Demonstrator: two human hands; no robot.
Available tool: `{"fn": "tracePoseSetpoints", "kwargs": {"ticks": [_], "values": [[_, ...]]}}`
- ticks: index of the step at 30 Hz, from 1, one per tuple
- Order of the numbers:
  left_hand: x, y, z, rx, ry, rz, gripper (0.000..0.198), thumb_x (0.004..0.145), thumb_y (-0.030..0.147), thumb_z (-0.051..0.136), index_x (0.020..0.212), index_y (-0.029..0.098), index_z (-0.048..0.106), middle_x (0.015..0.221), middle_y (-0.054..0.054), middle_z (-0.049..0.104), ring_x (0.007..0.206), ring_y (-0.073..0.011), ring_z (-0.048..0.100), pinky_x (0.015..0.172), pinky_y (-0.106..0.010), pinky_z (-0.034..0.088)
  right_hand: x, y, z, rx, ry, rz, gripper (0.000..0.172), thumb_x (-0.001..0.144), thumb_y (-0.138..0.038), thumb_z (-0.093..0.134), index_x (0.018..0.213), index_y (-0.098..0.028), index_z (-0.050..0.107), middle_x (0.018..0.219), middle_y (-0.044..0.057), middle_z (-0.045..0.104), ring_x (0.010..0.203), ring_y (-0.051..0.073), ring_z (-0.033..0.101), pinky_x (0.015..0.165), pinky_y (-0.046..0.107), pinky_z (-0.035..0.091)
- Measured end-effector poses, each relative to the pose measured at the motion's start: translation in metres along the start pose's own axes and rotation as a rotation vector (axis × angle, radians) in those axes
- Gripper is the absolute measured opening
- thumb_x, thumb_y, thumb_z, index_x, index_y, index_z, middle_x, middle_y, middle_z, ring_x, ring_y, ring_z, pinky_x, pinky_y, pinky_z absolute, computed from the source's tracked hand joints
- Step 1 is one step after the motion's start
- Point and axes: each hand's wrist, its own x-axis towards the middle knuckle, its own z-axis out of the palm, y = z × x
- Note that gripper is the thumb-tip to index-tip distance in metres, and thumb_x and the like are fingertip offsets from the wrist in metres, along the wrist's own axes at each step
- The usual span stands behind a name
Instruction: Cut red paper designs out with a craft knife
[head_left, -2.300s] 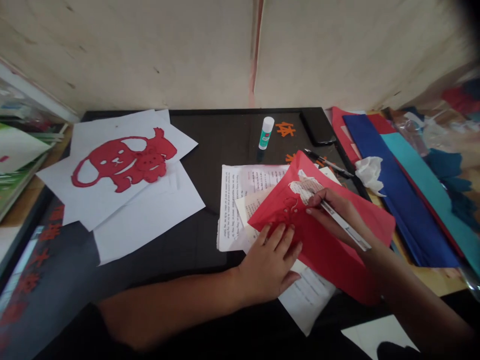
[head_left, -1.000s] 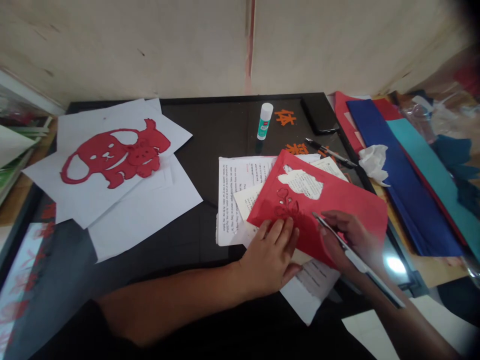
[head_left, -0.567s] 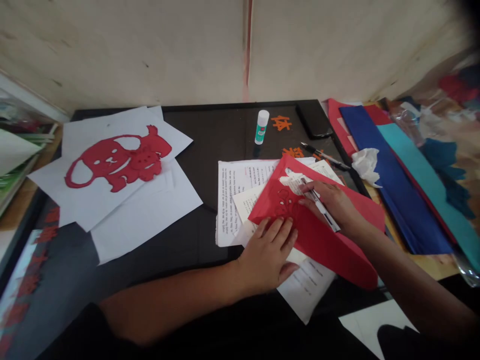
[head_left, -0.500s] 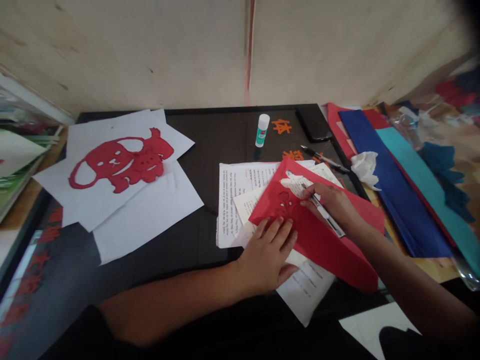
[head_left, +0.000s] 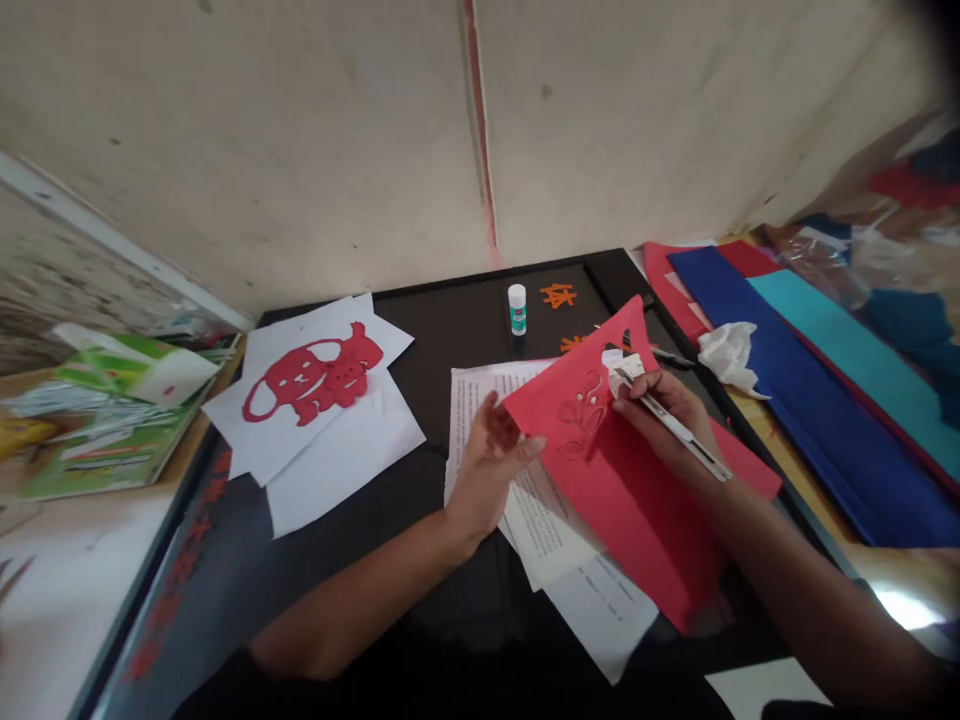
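Observation:
My left hand (head_left: 491, 465) pinches the left edge of a sheet of red paper (head_left: 637, 510), its thumb in front and its fingers behind. The sheet is raised and tilted off the printed pages (head_left: 551, 535) beneath it. Drawn lines and small cut-outs form a flower-like pattern near its upper middle, and a larger opening lies near the top corner. In my right hand (head_left: 671, 410) is a slim, pale craft knife (head_left: 686, 435), gripped like a pen. Its tip end is at the opening in the paper. The right fingers also seem to touch the sheet.
A glue stick (head_left: 517, 310) stands upright behind the pages, near orange cut-out characters (head_left: 559, 296). White sheets (head_left: 345, 490) with a red animal cut-out (head_left: 307, 380) lie left. Crumpled tissue (head_left: 729, 355) and blue folded paper (head_left: 780, 400) are at right. Green books (head_left: 112, 450) lie far left.
My left hand has gone from lying flat on the red paper to holding its left edge. The sheet has lifted and tilted. The view has shifted, showing more wall.

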Motion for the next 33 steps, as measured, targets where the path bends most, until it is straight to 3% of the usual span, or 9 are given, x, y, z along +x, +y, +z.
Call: {"fn": "tracePoseSetpoints", "kwargs": {"ticks": [4, 7, 19, 23, 33], "values": [[0.002, 0.004, 0.022, -0.382, -0.124, -0.315, 0.049, 0.07, 0.03, 0.082, 0.113, 0.016, 0.063, 0.115, -0.012, 0.069, 0.119, -0.033, 0.06, 0.103, -0.049, 0.046, -0.004, -0.006, 0.007, 0.031, -0.044, -0.01, 0.025, 0.078, -0.036, 0.072, 0.081, -0.025, 0.051, 0.077, -0.001, 0.059, 0.065, 0.016, 0.056, 0.061, 0.029, 0.047], [0.005, 0.004, 0.033, -0.495, -0.124, -0.395, 0.033, 0.074, 0.031, 0.077, 0.1, 0.013, 0.07, 0.105, -0.012, 0.073, 0.118, -0.0336, 0.061, 0.104, -0.047, 0.045, -0.007, -0.01, 0.009, 0.037, -0.08, -0.015, 0.024, 0.079, -0.037, 0.071, 0.081, -0.025, 0.051, 0.079, 0.0, 0.058, 0.067, 0.016, 0.056, 0.061, 0.029, 0.047], [0.007, -0.005, 0.033, -0.525, 0.063, -0.5, 0.033, 0.066, 0.023, 0.079, 0.097, 0.012, 0.072, 0.098, -0.01, 0.075, 0.112, -0.0325, 0.064, 0.104, -0.046, 0.045, -0.004, -0.004, 0.006, 0.002, -0.044, 0.001, 0.022, 0.077, -0.036, 0.069, 0.081, -0.025, 0.051, 0.078, 0.0, 0.058, 0.065, 0.016, 0.055, 0.061, 0.03, 0.046], [0.007, -0.009, 0.031, -0.523, 0.08, -0.524, 0.03, 0.066, 0.022, 0.077, 0.094, 0.012, 0.072, 0.093, -0.009, 0.075, 0.108, -0.0323, 0.066, 0.101, -0.048, 0.047, -0.003, 0.0, 0.007, 0.0, -0.055, 0.004, 0.026, 0.074, -0.038, 0.074, 0.08, -0.025, 0.052, 0.072, -0.002, 0.056, 0.06, 0.016, 0.053, 0.057, 0.029, 0.044], [0.007, -0.009, 0.032, -0.536, 0.084, -0.524, 0.035, 0.066, 0.023, 0.079, 0.098, 0.013, 0.071, 0.102, -0.01, 0.074, 0.111, -0.0324, 0.065, 0.102, -0.046, 0.047, -0.002, 0.003, 0.007, -0.031, -0.079, 0.006, 0.027, 0.077, -0.041, 0.073, 0.081, -0.025, 0.051, 0.069, -0.002, 0.055, 0.057, 0.016, 0.052, 0.053, 0.028, 0.041]]}}
